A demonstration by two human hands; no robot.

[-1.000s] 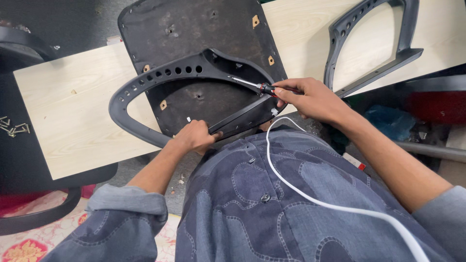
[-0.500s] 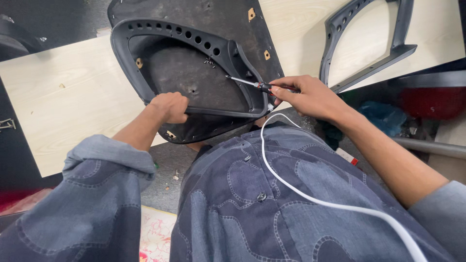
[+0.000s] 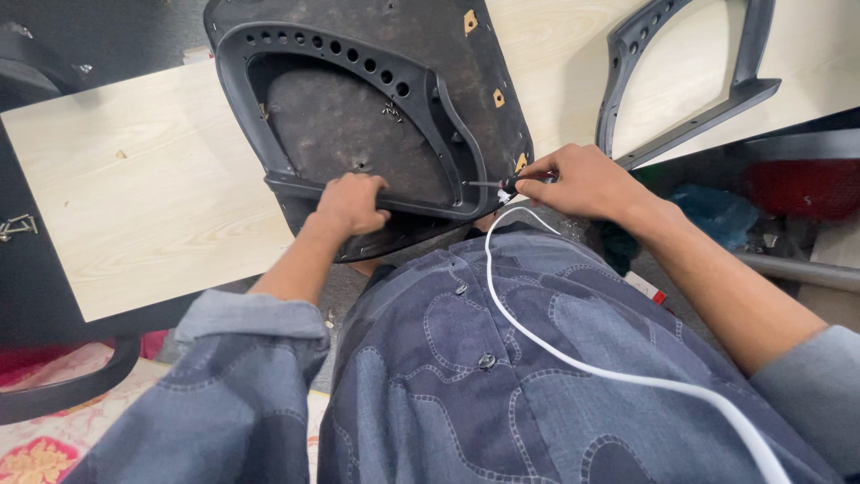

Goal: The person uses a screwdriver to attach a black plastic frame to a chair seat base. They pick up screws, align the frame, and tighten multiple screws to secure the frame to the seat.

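Seen from the head camera, a dark, worn chair seat panel (image 3: 358,134) lies upside down on a pale wooden board (image 3: 152,188), its near edge hanging over the board's edge toward the person's lap. A dark grey plastic armrest frame with a row of round holes (image 3: 358,49) lies on the panel, its straight bar along the near side. The left hand (image 3: 351,204) is closed over that bar, fingers curled round it. The right hand (image 3: 582,182) pinches a slim screwdriver with a black and red handle (image 3: 502,185), whose metal tip points left into the armrest frame's right corner.

Small tan square tags (image 3: 470,20) dot the panel's right rim, one near the top, one midway, one by the screwdriver. A red and white flat packet (image 3: 647,287) peeks out under the right forearm; beyond it lie a blue crumpled bag (image 3: 717,211) and a red container (image 3: 797,184).

A second grey armrest frame (image 3: 681,90) rests well apart at the upper right, on the same pale surface. A few loose screws (image 3: 18,226) sit at the board's far left. A white cable (image 3: 573,354) crosses the blue patterned shirt. The board's left half is bare wood, with open room there; to the right, space is tight among a grey metal tube (image 3: 797,269) and clutter.
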